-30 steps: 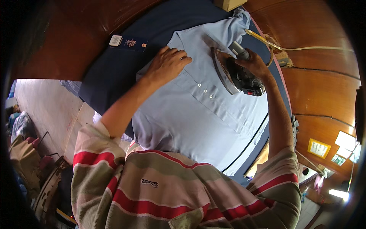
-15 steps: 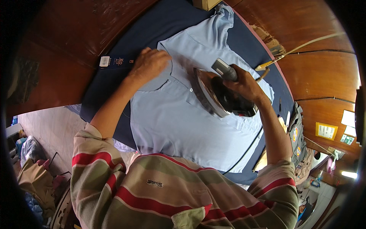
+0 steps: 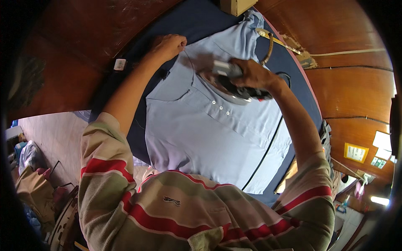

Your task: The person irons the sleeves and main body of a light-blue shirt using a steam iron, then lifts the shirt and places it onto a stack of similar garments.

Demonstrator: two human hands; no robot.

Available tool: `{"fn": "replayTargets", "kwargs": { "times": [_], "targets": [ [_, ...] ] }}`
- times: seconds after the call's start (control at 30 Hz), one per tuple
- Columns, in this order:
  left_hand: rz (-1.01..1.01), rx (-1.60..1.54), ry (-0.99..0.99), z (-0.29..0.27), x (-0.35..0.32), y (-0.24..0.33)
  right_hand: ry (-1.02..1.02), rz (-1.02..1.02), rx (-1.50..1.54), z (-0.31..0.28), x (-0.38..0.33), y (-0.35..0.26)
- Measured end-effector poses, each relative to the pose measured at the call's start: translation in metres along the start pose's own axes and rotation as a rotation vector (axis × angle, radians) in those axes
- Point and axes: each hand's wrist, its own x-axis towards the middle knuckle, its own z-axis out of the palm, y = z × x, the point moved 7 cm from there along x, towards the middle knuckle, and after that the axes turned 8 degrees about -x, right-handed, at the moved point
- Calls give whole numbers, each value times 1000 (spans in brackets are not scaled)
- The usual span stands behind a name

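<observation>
A light blue short-sleeved shirt (image 3: 201,134) lies spread on a dark blue padded cover, its neckline toward the left and several white buttons showing along its front. My right hand (image 3: 251,76) is wrapped round the handle of an electric iron (image 3: 226,90), which is slightly blurred. The iron rests on the upper part of the shirt, beyond the buttons. At the shirt's upper left edge, by the shoulder and neckline, my left hand (image 3: 168,47) is closed, its fingertips pinching the fabric.
The dark blue cover (image 3: 184,21) shows round the shirt. A black cord (image 3: 268,148) runs across the shirt. A cardboard box (image 3: 237,6) stands at the far edge, near a yellow strip (image 3: 274,38). Wooden panels (image 3: 347,92) border the right; folded cloth (image 3: 35,190) lies lower left.
The iron in my right hand has moved away from me and to the left, uncovering more buttons. My left hand has moved farther from me, from the neckline to the shirt's upper edge.
</observation>
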Motion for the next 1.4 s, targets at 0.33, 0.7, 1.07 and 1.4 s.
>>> {"fn": "replayTargets", "kwargs": {
  "times": [0.33, 0.7, 1.07, 1.4],
  "targets": [
    [-290, -225, -487, 36, 53, -56, 132, 99, -53, -34, 21, -32],
    [-371, -407, -607, 52, 77, -88, -26, -113, -121, -17, 61, -56],
    [-273, -525, -567, 58, 80, -74, -20, -19, -113, -20, 66, -38],
    [187, -169, 267, 25, -42, 93, 308, 263, 125, -9, -84, 3]
  ]
}}
